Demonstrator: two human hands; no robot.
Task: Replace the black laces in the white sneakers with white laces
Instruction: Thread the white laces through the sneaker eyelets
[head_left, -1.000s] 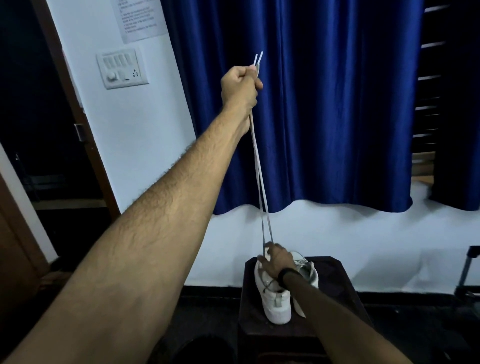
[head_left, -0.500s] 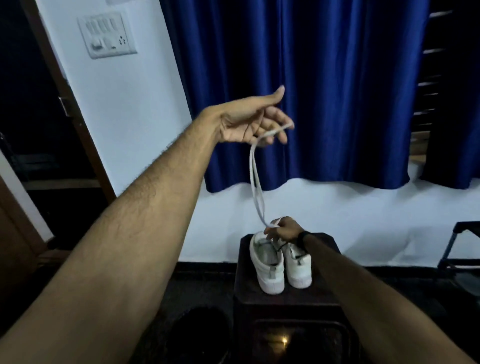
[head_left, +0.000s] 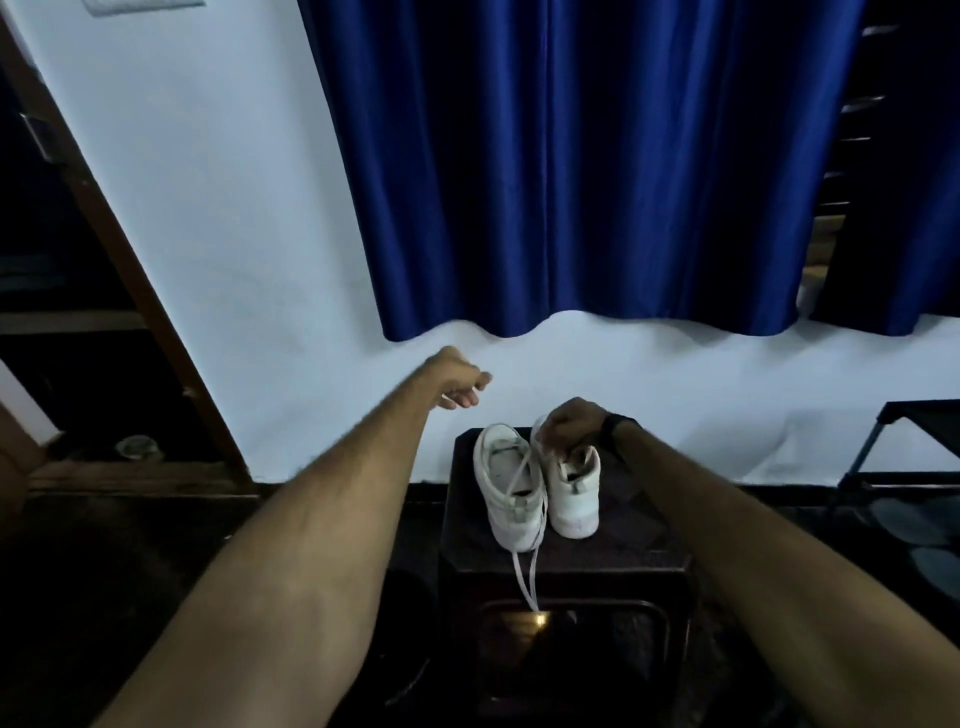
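Pinching at the right sneaker (head_left: 571, 488) goes the right hand (head_left: 569, 423), left hand (head_left: 460, 382) loosely curled and empty, white lace (head_left: 524, 525) trailing lower centre, lacing unfinished.

Left hand (head_left: 460, 382) raised, fingers loosely curled, empty — right hand (head_left: 569, 423) lowered, fingers curled, pinching.

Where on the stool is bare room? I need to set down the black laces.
The stool is bare to the right of the right sneaker and along its front right edge. The left side is crowded: the left sneaker and the white lace trailing over the front.
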